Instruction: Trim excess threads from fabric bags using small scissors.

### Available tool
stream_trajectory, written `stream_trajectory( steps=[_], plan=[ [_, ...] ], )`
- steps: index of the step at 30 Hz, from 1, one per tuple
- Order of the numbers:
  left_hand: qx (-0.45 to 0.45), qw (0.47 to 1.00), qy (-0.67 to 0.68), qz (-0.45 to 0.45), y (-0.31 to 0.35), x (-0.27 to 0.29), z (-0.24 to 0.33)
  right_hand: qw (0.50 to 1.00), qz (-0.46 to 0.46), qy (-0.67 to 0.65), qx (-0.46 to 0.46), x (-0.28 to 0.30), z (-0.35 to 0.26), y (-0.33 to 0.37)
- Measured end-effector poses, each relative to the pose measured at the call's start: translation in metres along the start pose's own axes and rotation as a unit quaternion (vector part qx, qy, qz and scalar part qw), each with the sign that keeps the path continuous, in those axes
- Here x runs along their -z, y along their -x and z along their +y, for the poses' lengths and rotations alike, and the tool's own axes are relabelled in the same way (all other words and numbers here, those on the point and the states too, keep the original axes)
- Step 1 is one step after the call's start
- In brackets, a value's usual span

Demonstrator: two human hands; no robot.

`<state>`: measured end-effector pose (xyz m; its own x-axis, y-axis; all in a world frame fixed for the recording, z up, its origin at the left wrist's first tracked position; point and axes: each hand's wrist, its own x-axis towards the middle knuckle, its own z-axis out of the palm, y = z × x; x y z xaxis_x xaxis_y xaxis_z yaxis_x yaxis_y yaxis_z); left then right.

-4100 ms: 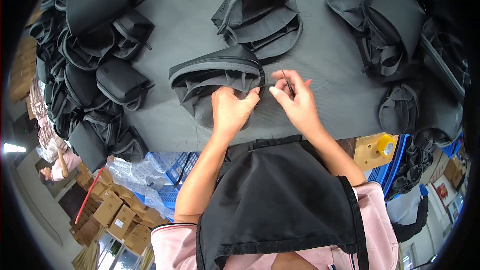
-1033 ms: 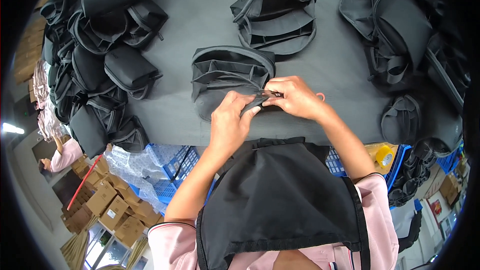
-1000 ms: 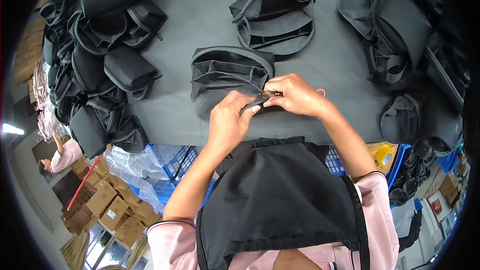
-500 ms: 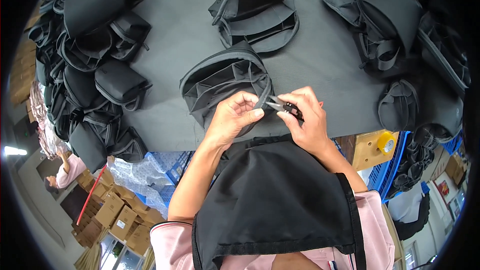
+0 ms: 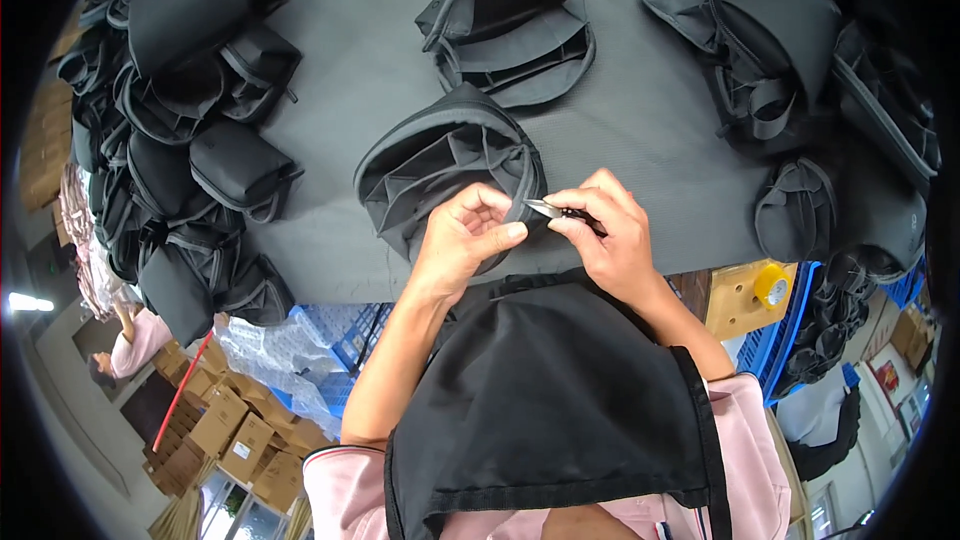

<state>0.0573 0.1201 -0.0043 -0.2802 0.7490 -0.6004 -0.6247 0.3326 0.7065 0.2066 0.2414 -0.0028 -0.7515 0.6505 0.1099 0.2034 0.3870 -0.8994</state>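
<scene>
An unzipped black fabric pouch [image 5: 415, 168] with inner pockets lies at the near side of the dark table. My left hand [image 5: 462, 238] pinches its zipper edge between thumb and fingers. In my right hand [image 5: 612, 235] is a pair of small thread snips [image 5: 562, 211] with dark handles. Their metal blades look closed together, with the tips at the pouch's edge just beside my left fingers. Whether a thread is between the blades is too small to tell. Beyond this pouch sits a second open black pouch [image 5: 515, 35].
Black pouches [image 5: 190, 25] are heaped along the left side, and more black pouches [image 5: 775, 15] lie on the right. A yellow tape roll [image 5: 771, 286] rests on a wooden block [image 5: 735, 305] by the near right edge. Cardboard boxes [image 5: 220, 420] and another person [image 5: 135, 345] are at far left.
The snips' blades have gone from spread to closed, and their tips have moved slightly left against the pouch's edge. The pouch has shifted a little; my left hand keeps its pinch.
</scene>
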Motion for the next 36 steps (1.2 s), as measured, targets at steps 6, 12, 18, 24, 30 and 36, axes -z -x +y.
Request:
stream_trajectory(
  steps=[6,12,18,24,30,36],
  plan=[
    [-0.023,1.000,0.009,-0.012,0.001,-0.013,0.007,0.999,0.027,-0.001,0.037,0.001,-0.007,-0.004],
    [-0.057,0.998,-0.015,0.000,0.008,-0.014,0.004,0.996,-0.006,0.055,0.070,0.008,-0.010,-0.005],
    [-0.036,0.994,0.005,0.098,0.019,-0.029,0.005,0.807,-0.103,-0.509,-0.281,-0.013,0.004,-0.007],
    [0.012,0.994,0.064,0.084,0.029,-0.023,0.005,0.867,-0.073,-0.429,-0.241,-0.005,0.002,0.003],
    [0.015,0.995,0.059,0.076,0.032,-0.017,0.002,0.941,-0.080,-0.301,-0.129,-0.009,0.000,-0.006],
    [0.024,0.996,0.060,0.063,0.035,-0.014,0.001,0.985,-0.067,-0.153,-0.054,-0.006,-0.007,-0.011]
  ],
)
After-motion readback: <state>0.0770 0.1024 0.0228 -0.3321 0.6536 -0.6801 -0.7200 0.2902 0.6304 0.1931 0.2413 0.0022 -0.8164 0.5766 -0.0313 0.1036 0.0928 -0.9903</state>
